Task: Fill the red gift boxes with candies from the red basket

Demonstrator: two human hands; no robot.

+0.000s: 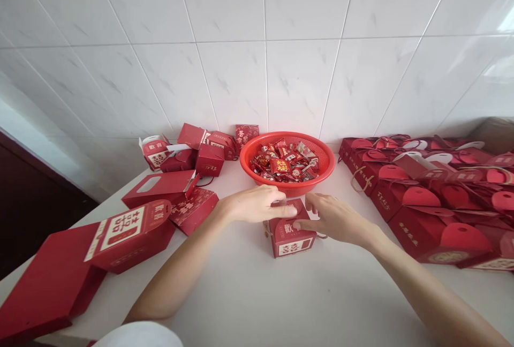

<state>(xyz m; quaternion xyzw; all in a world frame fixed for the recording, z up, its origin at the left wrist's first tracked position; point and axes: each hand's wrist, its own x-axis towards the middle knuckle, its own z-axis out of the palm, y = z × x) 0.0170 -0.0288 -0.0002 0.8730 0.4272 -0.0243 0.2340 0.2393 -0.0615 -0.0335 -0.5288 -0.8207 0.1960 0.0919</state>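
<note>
A small red gift box (294, 246) with white-and-gold lettering stands upright on the white table, its twisted cord handle showing at both sides. My left hand (257, 204) lies over the top from the left, thumb pressed on the lid and fingers curled, partly hidden. From the right, my right hand (341, 219) grips the same box, its thumb on the lid and its other fingers bent at the far edge. Just behind the box sits a red plastic basket (327, 167) of wrapped candies (281, 165).
Rows of red boxes with rounded flaps (437, 229) fill the right side. At the left lie several loose red boxes (160, 185), with a large one (44, 277) near the table's left edge. A white tiled wall (228, 79) rises behind the table (257, 299).
</note>
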